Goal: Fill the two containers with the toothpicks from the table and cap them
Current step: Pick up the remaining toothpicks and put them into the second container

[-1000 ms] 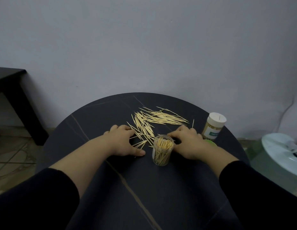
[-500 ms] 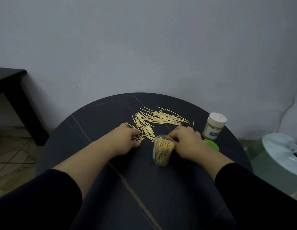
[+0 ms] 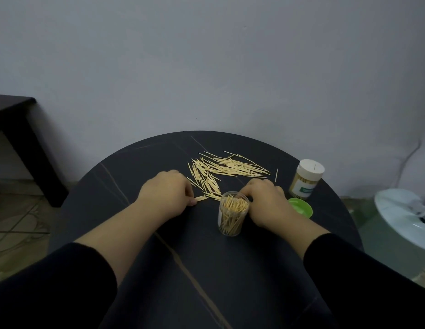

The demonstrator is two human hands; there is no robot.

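Plain grey wall stood behind; black side table sat left, over tiled floor; light was dim

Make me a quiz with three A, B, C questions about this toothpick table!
1. Where is the green lid? A. on a shelf B. on the table near the labelled jar C. on the floor
2. What colour is the labelled jar's cap? A. white B. red C. blue
3. How is the clear jar? A. capped B. tipped over C. open and upright
Answers: 1 B, it lies on the table; 2 A, the cap looks white; 3 C, toothpicks show in its open top.
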